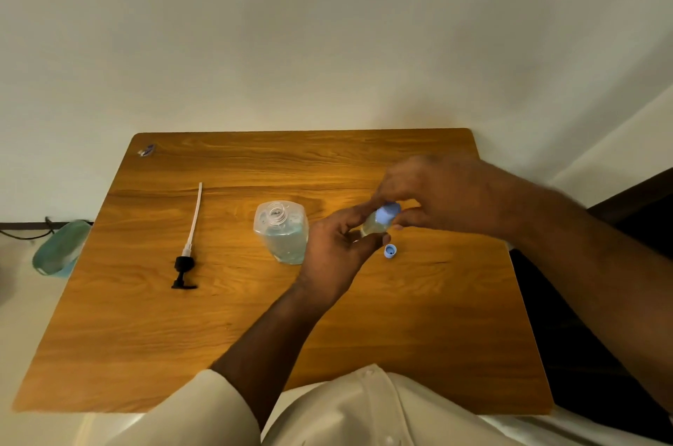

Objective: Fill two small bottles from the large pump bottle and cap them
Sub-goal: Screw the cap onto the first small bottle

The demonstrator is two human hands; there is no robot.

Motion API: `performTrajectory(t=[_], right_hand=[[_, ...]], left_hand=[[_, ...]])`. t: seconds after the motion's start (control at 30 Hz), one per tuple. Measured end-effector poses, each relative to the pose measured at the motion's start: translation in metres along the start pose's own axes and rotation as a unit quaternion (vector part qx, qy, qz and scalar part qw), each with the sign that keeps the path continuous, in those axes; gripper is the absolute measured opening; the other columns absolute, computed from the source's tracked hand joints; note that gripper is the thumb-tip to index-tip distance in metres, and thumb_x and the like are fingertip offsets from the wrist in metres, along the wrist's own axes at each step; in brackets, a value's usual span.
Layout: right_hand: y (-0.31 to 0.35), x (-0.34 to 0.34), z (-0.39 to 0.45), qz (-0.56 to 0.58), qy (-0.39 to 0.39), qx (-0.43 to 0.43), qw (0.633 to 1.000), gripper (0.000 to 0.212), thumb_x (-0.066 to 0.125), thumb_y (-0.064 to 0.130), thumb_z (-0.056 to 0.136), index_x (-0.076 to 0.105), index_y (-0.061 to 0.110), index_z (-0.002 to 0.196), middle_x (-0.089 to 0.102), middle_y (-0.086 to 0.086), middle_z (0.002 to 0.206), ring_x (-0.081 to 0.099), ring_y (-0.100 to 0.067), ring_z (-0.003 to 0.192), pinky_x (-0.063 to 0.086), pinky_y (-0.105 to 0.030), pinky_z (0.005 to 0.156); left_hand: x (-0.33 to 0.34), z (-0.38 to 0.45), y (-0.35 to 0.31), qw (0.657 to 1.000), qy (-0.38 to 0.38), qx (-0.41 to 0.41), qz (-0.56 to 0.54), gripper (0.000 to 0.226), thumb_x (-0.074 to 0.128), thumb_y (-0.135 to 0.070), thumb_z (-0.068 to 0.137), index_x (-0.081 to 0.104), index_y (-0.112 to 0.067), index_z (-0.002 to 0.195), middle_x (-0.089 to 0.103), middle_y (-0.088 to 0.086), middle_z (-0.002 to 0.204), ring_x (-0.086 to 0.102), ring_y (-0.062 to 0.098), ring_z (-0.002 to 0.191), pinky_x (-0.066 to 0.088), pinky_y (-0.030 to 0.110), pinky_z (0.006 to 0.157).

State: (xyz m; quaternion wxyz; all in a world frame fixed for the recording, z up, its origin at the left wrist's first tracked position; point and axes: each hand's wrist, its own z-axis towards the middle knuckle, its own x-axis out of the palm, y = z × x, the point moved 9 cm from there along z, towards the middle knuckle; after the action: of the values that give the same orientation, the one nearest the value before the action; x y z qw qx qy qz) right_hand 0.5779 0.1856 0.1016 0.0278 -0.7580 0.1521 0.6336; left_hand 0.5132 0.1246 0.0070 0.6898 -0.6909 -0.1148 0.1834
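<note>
My left hand (337, 250) grips a small clear bottle (373, 225) around its body, holding it tilted above the table. On its mouth sits a light blue cap (388, 213), and the fingers of my right hand (440, 192) are closed on that cap. Just left of my hands stands the large clear bottle (282, 232) with bluish liquid, its neck uncovered. Its black pump with a long white tube (187, 252) lies flat further left. A second blue cap (390, 251) rests on the table, hollow side up, below the small bottle. No second small bottle is visible.
The wooden table (145, 336) stands against a pale wall. A small dark object (146, 149) lies at its far left corner. A green basin-like thing (60, 247) sits on the floor to the left. Dark furniture stands on the right.
</note>
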Motion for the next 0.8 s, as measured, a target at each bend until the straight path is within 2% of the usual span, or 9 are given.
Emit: performTrajectory(t=[0.13,0.2,0.27,0.37,0.43,0.5,0.6,0.7,0.8], right_hand=[[-0.009,-0.006,0.003,-0.101,-0.051,0.054,0.992,0.049,0.032,0.067,0.088,0.053,0.023,0.081,0.051,0.006,0.07,0.051,-0.012,0.067,0.036,-0.023,0.053],[-0.014,-0.01,-0.001,-0.029,-0.06,0.038,0.997,0.05,0.044,0.07,0.081,0.059,0.028,0.103,0.061,0.008,0.094,0.058,-0.014,0.084,0.048,-0.027,0.064],[-0.008,-0.004,-0.002,-0.033,-0.017,-0.013,0.999,0.05,0.057,0.058,0.082,0.053,0.032,0.124,0.058,0.008,0.119,0.057,-0.012,0.099,0.052,-0.028,0.074],[0.003,-0.001,0.001,-0.1,-0.015,-0.05,0.994,0.032,0.047,0.056,0.089,0.057,0.028,0.102,0.061,0.005,0.1,0.054,-0.01,0.082,0.04,-0.02,0.06],[0.001,-0.003,0.003,-0.158,-0.015,-0.024,0.987,0.053,0.032,0.07,0.085,0.056,0.022,0.085,0.059,0.003,0.081,0.05,-0.011,0.068,0.034,-0.021,0.054],[-0.002,-0.009,0.001,-0.158,-0.03,-0.015,0.987,0.06,0.033,0.076,0.079,0.056,0.023,0.091,0.058,0.004,0.083,0.048,-0.011,0.068,0.035,-0.022,0.055],[0.009,-0.005,-0.001,-0.139,-0.029,-0.099,0.985,0.053,0.047,0.066,0.083,0.048,0.027,0.118,0.056,0.005,0.104,0.045,-0.009,0.079,0.041,-0.023,0.059],[0.02,0.019,0.001,-0.176,0.018,-0.179,0.968,0.042,0.041,0.054,0.093,0.048,0.025,0.122,0.057,0.002,0.106,0.041,-0.008,0.081,0.035,-0.021,0.059],[0.02,0.029,0.003,-0.177,0.03,-0.198,0.964,0.046,0.033,0.056,0.094,0.053,0.02,0.115,0.061,0.001,0.099,0.043,-0.009,0.078,0.041,-0.025,0.062]], left_hand=[[0.0,-0.001,0.003,1.0,-0.016,-0.005,-0.002,0.033,0.076,0.0,0.078,0.073,-0.023,0.101,0.075,-0.005,0.106,0.069,0.012,0.099,0.055,0.04,0.08],[0.0,-0.001,0.001,1.0,-0.008,0.001,0.008,0.037,0.076,-0.003,0.079,0.072,-0.023,0.11,0.074,-0.007,0.11,0.069,0.012,0.103,0.057,0.043,0.082],[0.0,0.0,0.003,1.0,0.001,0.003,0.012,0.044,0.076,-0.007,0.078,0.068,-0.019,0.119,0.072,-0.006,0.116,0.068,0.015,0.107,0.056,0.051,0.087],[0.003,-0.001,0.003,1.0,0.015,0.003,0.018,0.048,0.074,-0.013,0.079,0.064,-0.021,0.126,0.072,-0.006,0.118,0.068,0.024,0.106,0.054,0.057,0.087],[0.003,-0.002,0.001,0.999,0.017,0.011,0.03,0.046,0.073,-0.012,0.08,0.064,-0.017,0.126,0.073,-0.006,0.115,0.068,0.028,0.101,0.054,0.058,0.081],[0.003,-0.002,0.0,0.999,0.019,0.007,0.027,0.044,0.074,-0.008,0.08,0.066,-0.013,0.123,0.072,-0.004,0.116,0.069,0.018,0.104,0.054,0.057,0.083],[0.006,-0.002,0.001,0.999,0.036,-0.014,0.01,0.037,0.076,0.0,0.076,0.072,-0.014,0.11,0.075,-0.006,0.108,0.069,0.014,0.103,0.055,0.055,0.083],[0.012,-0.001,0.002,0.997,0.07,-0.025,0.037,0.029,0.079,0.003,0.072,0.072,-0.024,0.083,0.07,-0.017,0.073,0.063,0.005,0.073,0.051,0.045,0.065],[0.015,-0.003,0.004,0.993,0.094,-0.008,0.072,0.026,0.08,0.003,0.071,0.07,-0.019,0.079,0.062,-0.017,0.061,0.05,-0.009,0.057,0.04,0.016,0.057]])
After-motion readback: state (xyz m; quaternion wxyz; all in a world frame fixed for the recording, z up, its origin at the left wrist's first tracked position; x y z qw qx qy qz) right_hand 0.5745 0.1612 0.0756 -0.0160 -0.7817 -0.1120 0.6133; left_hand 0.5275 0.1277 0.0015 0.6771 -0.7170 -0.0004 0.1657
